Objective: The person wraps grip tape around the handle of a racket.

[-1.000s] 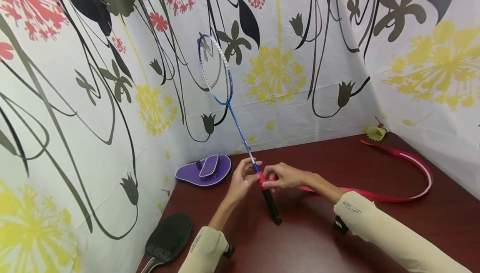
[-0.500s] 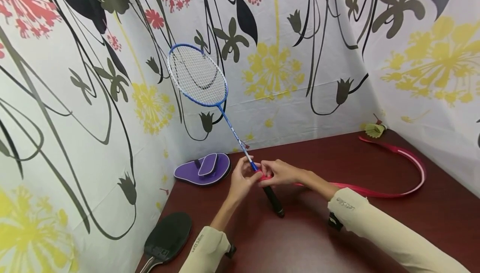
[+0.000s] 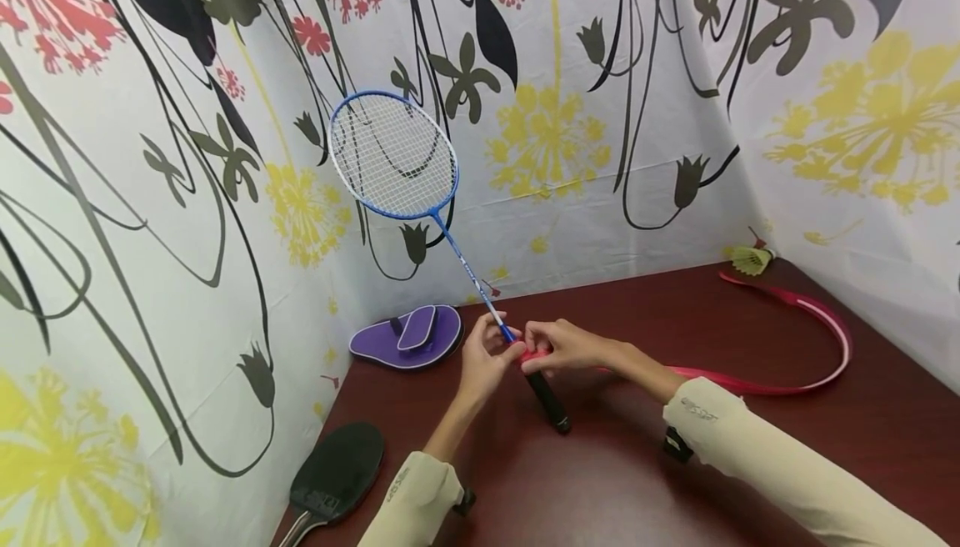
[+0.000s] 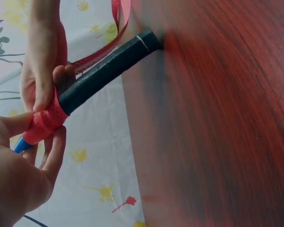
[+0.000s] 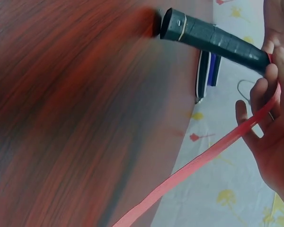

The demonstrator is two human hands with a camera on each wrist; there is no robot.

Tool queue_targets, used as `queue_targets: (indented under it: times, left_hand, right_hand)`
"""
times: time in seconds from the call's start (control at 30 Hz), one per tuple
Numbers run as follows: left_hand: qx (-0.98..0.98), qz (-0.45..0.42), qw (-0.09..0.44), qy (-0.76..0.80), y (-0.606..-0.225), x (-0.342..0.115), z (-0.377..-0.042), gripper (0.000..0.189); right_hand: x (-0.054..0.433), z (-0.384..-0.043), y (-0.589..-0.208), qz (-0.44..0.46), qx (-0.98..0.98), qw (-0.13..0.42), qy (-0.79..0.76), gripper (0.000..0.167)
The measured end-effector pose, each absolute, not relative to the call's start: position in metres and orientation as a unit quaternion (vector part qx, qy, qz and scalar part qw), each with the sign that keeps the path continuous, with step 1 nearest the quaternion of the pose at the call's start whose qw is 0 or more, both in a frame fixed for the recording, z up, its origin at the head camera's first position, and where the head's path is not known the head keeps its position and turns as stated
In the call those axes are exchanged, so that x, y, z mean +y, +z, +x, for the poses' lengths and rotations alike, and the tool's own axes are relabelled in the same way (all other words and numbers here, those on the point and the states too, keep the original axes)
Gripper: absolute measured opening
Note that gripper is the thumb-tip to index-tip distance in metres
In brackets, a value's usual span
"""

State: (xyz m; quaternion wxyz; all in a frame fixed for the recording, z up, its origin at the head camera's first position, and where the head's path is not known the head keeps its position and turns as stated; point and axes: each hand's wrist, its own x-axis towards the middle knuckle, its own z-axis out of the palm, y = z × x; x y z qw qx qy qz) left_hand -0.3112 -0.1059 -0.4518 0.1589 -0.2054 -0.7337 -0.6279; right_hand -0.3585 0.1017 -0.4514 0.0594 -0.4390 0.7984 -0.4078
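A blue and white badminton racket (image 3: 467, 268) is tilted, its strung head up and to the left and its black handle (image 4: 111, 68) pointing down. Just below the shaft, my left hand (image 3: 480, 368) pinches the racket between thumb and fingers, at the red perforated grip tape (image 4: 47, 122) wound round the handle's top. My right hand (image 3: 573, 347) pinches the tape from the other side. In the right wrist view, the tape's loose length (image 5: 199, 163) runs from those fingers down to the lower left. Part of the wound tape is hidden by the fingers.
The tape's tail (image 3: 843, 338) curves over the dark red table (image 3: 600, 480) on the right. A purple paddle case (image 3: 408, 338) lies at the back left, a black table tennis bat (image 3: 337, 472) at front left. A yellow shuttlecock (image 3: 750, 260) sits in the far right corner.
The racket has turned about its shaft, so its strung face now shows broadly, and its head has swung left. The tape's tail on the table has drawn slightly left.
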Motion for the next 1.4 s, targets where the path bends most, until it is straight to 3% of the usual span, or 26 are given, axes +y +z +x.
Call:
queue_targets:
  times: [0.2, 0.77, 1.07, 1.4]
  left_hand:
    - [-0.744, -0.210, 0.138, -0.619, -0.448, -0.105, -0.312, 0.054]
    - [-0.758, -0.252, 0.105, -0.593, -0.444, -0.108, -0.308, 0.057]
    - [-0.736, -0.247, 0.095, -0.623, -0.446, -0.117, -0.303, 0.071]
    - [-0.707, -0.236, 0.046, -0.665, -0.446, -0.121, -0.302, 0.078]
  right_hand:
    - [0.122, -0.356, -0.450, -0.450, 0.786, 0.091, -0.414, 0.012]
    - [0.127, -0.356, -0.448, -0.451, 0.782, 0.110, -0.416, 0.028]
    - [0.119, -0.357, -0.451, -0.466, 0.780, 0.109, -0.404, 0.029]
    - [0.112, -0.357, -0.450, -0.480, 0.772, 0.117, -0.400, 0.032]
